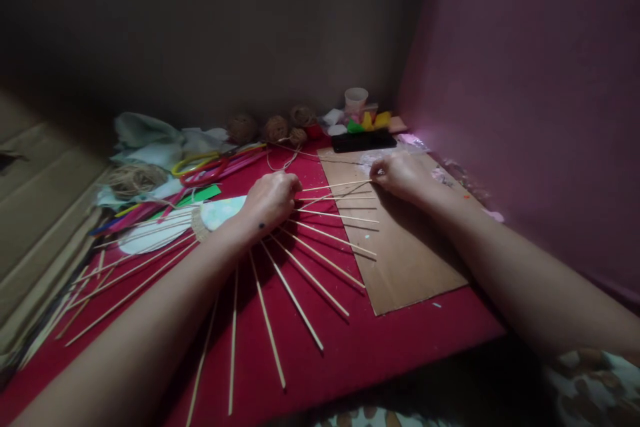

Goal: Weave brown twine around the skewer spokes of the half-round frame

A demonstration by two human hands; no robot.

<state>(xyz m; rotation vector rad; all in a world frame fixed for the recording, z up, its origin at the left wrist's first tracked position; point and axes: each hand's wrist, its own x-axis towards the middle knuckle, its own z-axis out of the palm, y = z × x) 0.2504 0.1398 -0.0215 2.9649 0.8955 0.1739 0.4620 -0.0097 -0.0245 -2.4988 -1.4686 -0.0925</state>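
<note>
Thin wooden sticks (303, 255) radiate from a pale round piece (220, 213) with a band of twine (199, 223) around part of its edge. My left hand (273, 203) is closed over the piece's right side, at the inner ends of the sticks; its fingertips are partly hidden. Beyond the sticks' right ends, my right hand (397, 175) pinches a strand of twine (345, 160), close to the tip of the uppermost stick. From that pinch the strand runs back to the sticks near my left hand and also toward the twine balls.
Twine balls (277, 129), scissors (203, 170), cloth (147, 137) and a twine coil (137, 180) lie at the back left. A black phone (364, 141) and a white cup (356, 99) are at the back. Brown cardboard (405, 267) covers part of the red surface (400, 330). Walls bound the back and right.
</note>
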